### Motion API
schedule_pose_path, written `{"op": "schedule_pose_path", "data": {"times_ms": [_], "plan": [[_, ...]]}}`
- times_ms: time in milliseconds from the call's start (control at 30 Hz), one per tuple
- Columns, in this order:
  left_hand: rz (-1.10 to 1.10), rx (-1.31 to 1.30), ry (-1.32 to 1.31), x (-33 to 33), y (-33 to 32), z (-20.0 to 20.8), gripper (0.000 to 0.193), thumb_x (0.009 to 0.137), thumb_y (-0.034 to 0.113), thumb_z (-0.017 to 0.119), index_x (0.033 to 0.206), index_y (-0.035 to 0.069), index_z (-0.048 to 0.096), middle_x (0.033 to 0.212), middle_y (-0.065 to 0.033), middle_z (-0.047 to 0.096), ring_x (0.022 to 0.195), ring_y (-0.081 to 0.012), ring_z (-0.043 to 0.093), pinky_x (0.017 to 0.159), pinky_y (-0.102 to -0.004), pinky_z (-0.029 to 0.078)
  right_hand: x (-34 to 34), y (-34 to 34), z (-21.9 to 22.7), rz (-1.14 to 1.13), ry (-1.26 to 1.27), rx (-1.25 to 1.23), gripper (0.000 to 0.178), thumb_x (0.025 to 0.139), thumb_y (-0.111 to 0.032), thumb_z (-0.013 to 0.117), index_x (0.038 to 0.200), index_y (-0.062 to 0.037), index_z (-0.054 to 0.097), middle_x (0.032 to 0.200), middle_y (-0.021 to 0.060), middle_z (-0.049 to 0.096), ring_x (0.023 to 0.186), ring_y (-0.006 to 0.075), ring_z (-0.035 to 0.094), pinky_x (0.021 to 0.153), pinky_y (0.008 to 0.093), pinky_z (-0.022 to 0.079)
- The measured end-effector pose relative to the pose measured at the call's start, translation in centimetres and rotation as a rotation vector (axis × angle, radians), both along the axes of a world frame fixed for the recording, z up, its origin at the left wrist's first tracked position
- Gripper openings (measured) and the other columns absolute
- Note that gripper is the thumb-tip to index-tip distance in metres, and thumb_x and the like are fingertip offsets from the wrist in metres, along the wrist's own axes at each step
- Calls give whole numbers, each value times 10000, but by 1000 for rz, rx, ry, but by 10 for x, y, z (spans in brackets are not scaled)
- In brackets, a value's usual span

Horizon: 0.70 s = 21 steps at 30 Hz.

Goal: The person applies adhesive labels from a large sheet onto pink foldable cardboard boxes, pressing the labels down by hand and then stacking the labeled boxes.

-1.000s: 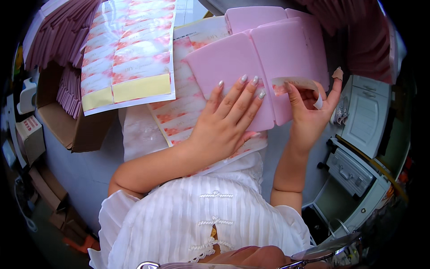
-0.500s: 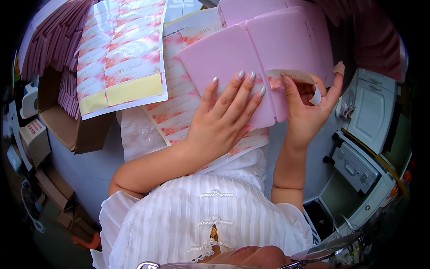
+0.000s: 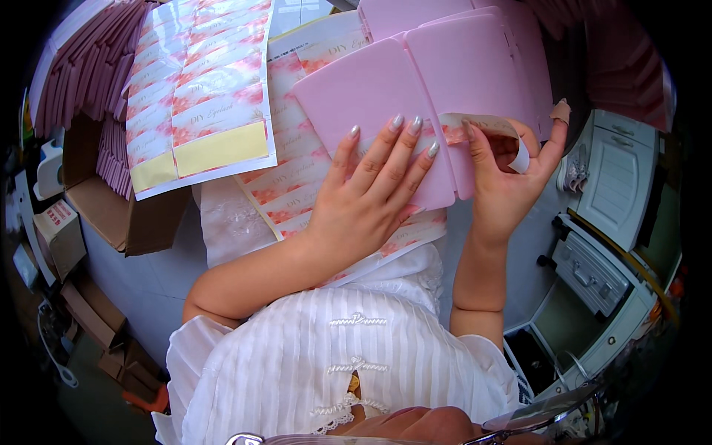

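A pink folding plastic case (image 3: 363,89) lies opened out before me, its two panels joined at a crease. My left hand (image 3: 363,182) rests on the left panel, fingers stretched and a little spread, on what looks like a floral label partly hidden beneath them. Between thumb and fingers my right hand (image 3: 500,174) pinches a curled floral label (image 3: 482,127), which rises over the right panel, its loose end bent back toward the palm. One fingertip of this hand wears a tan covering. Under the case is a floral label sheet (image 3: 285,148).
Another label sheet (image 3: 222,67), with yellow backing bared at its near edge, lies to the left. Beyond it a cardboard box (image 3: 93,178) holds stacked pink cases (image 3: 89,67). More pink cases (image 3: 512,44) lie at the far side. White cabinets (image 3: 612,178) stand at right.
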State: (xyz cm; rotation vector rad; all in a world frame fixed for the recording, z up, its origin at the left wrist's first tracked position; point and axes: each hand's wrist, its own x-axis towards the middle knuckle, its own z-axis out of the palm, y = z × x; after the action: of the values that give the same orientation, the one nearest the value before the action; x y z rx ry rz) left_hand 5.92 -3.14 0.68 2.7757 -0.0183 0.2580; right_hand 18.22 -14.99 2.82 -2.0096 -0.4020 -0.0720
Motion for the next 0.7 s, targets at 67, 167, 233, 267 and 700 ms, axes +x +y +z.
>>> {"op": "schedule_pose_path", "data": {"times_ms": [67, 167, 233, 267, 700], "plan": [[-10, 10, 4, 0, 1, 0, 700, 723, 360, 633, 1341, 82, 459, 1450, -169, 327, 1357, -314, 296, 1101, -506, 197, -1, 0, 0, 0, -17, 5, 896, 726, 15, 754, 1403, 51, 168, 873, 41, 615, 842, 102, 574, 886, 246, 395], [-13, 21, -9, 2, 2, 2, 674, 744, 375, 619, 1322, 60, 473, 1432, -181, 337, 1336, -343, 303, 1083, -519, 231, -5, 5, 1, -6, -46, 45, 887, 733, 33, 751, 1409, 36, 177, 876, 30, 598, 810, 87, 561, 763, 197, 450], [10, -11, -67, 5, 0, 2, 656, 759, 389, 608, 1307, 49, 485, 1410, -183, 349, 1305, -365, 317, 1065, -525, 265, -7, 7, 1, -13, -67, 61, 897, 728, 20, 761, 1410, 36, 178, 880, 32, 598, 811, 89, 558, 768, 198, 450], [15, -3, -98, 7, 0, 0, 642, 769, 391, 600, 1301, 49, 492, 1396, -181, 353, 1285, -368, 323, 1055, -527, 279, -7, 7, 1, -9, -77, 49, 899, 728, 18, 761, 1411, 35, 177, 882, 34, 598, 813, 92, 561, 771, 199, 451], [-45, 40, -71, 22, 0, -2, 568, 856, 409, 488, 1299, 55, 499, 1454, -78, 338, 1359, -336, 266, 1103, -555, 119, -3, 2, -6, 74, -504, -250, 916, 722, -19, 758, 1393, 52, 137, 839, 68, 600, 750, 196, 553, 915, 357, 406]]}}
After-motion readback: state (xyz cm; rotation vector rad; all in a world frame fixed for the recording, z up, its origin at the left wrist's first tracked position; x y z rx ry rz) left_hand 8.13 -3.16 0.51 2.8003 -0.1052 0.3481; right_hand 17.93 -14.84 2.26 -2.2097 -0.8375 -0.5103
